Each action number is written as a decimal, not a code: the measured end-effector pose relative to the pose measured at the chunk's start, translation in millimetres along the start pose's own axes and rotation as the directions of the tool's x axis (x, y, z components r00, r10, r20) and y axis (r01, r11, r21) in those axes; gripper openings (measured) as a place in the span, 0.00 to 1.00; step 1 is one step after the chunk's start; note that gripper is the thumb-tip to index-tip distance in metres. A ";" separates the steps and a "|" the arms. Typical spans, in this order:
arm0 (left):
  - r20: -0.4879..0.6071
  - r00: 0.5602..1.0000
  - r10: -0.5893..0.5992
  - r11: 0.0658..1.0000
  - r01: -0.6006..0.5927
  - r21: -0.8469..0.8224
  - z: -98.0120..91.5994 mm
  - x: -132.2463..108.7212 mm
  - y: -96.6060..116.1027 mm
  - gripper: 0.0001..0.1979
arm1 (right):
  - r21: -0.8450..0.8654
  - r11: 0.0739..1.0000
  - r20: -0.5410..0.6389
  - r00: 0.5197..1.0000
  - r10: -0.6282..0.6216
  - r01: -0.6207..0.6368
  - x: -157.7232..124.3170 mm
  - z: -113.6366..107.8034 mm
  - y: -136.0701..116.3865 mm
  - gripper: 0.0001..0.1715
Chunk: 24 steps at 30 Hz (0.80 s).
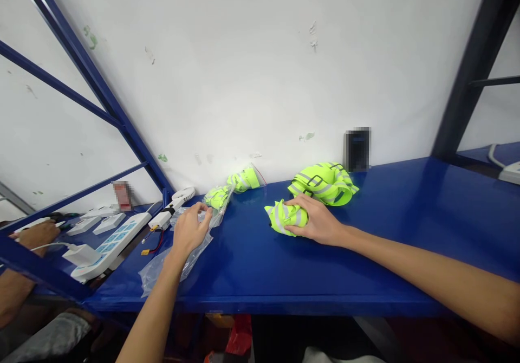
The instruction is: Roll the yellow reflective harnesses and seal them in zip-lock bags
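Observation:
My right hand (316,219) is wrapped round a rolled fluorescent-yellow reflective strap (284,218) with silver stripes, at the middle of the blue table (260,271). Just behind it lies a looser bundle of reflective straps (325,183) with black buckles. My left hand (193,226) is over a clear plastic bag (195,254), its fingers curved and a gap showing between thumb and forefinger. Beyond those fingertips, a yellow reflective bundle (217,196) lies partly under clear plastic. Another rolled reflective strap (244,179) in a clear bag rests near the wall.
On the left are a small white fan (183,194), a white device with wires (160,219) and a power strip (114,249). A blue metal frame (101,92) rises there, with another person's hand (39,234) beyond. A dark blurred object (357,150) leans on the wall.

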<state>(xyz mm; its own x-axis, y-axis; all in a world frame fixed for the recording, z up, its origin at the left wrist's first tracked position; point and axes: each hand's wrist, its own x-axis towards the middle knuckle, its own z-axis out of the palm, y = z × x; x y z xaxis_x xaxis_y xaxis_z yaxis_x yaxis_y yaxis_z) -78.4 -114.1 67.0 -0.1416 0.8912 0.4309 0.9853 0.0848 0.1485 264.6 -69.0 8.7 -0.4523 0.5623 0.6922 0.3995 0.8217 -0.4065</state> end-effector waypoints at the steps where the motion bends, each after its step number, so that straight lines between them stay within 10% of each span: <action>1: 0.021 1.000 0.008 0.999 -0.009 0.043 -4.1 -7.3 -1.2 0.23 | -0.007 1.000 0.000 1.000 0.006 -0.006 0.0 0.3 0.1 0.26; 11: 0.254 0.952 -0.169 0.985 0.155 0.073 -5.5 -84.7 -20.5 0.48 | -0.084 0.994 0.075 0.994 0.077 -0.071 0.0 0.2 -2.6 0.26; 18: 0.387 0.892 0.234 0.967 -0.173 -0.186 -4.5 -101.5 29.5 0.56 | -0.035 0.971 0.192 0.952 0.240 -0.237 7.2 -9.8 -12.7 0.27; 24: 0.094 0.885 0.455 0.864 -0.414 -0.286 32.6 -55.9 95.1 0.48 | 0.258 0.916 0.166 0.949 0.270 -0.306 12.3 -20.5 -13.0 0.29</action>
<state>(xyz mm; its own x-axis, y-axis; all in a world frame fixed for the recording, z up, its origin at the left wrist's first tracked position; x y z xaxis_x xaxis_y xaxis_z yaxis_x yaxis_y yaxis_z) 26.3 -141.4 28.0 0.3323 0.8695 0.3654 0.8826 -0.4232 0.2045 270.2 -74.7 34.7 -0.4533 0.7705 0.4482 0.2983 0.6050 -0.7383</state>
